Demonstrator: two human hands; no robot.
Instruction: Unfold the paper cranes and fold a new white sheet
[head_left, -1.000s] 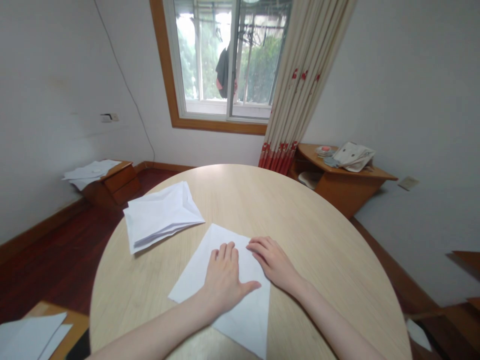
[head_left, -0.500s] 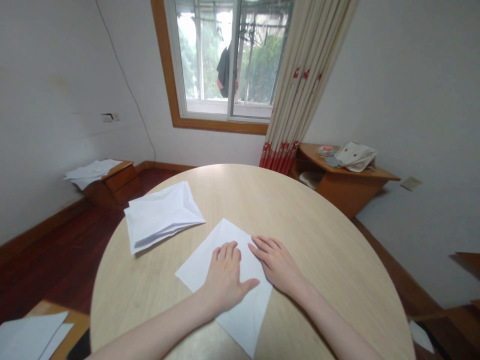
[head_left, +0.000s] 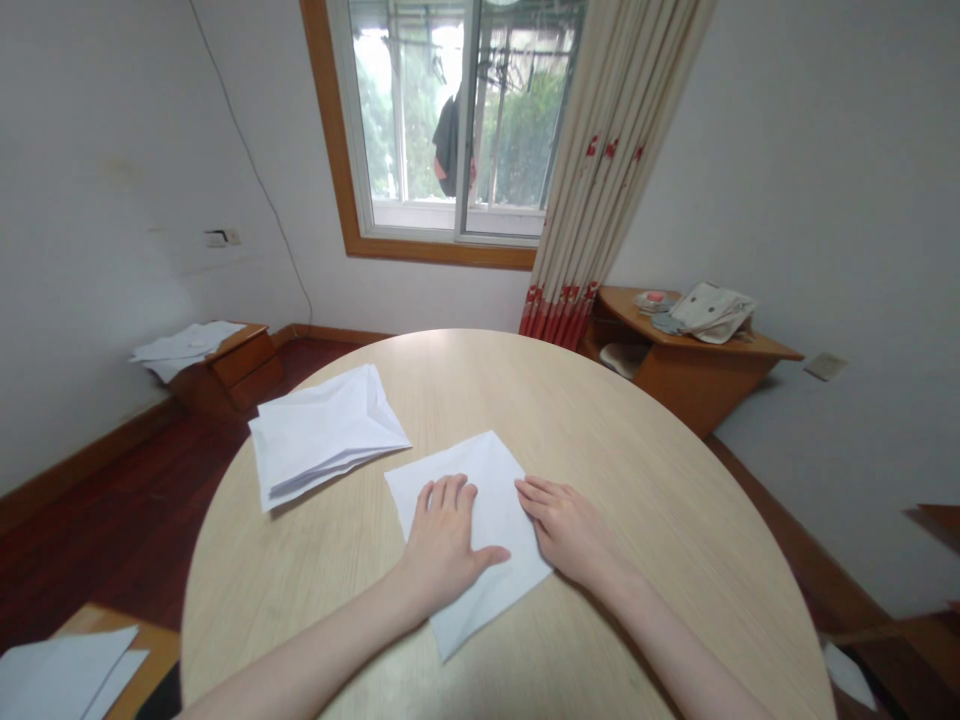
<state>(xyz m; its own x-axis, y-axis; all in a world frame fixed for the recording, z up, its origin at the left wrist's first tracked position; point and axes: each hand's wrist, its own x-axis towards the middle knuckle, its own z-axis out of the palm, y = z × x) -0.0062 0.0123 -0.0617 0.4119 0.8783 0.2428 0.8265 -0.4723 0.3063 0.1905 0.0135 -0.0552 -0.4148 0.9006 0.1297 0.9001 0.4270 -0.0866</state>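
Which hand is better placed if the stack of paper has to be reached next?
Probably the left hand: it lies on the sheet, nearer the stack of paper. The right hand is at the sheet's right edge, farther off.

Daylight comes in through the window (head_left: 409, 120). Parts of the glass are so bright that they look plain white, and the trees (head_left: 521, 130) outside are fuzzy. The room is softly lit, and the red floor (head_left: 97, 490) is quite dark. A pale shine sits on the far edge of the table (head_left: 637, 470), and a faint glow shows on the left wall (head_left: 157, 280). Soft shadows lie under the paper pile (head_left: 330, 425) and beside the right arm (head_left: 645, 610). The white sheet (head_left: 499, 480) is bright, with only faint lines. Near the sides, things lean and look stretched, like the brown cabinet (head_left: 697, 390). Small things far off are a bit blurry.
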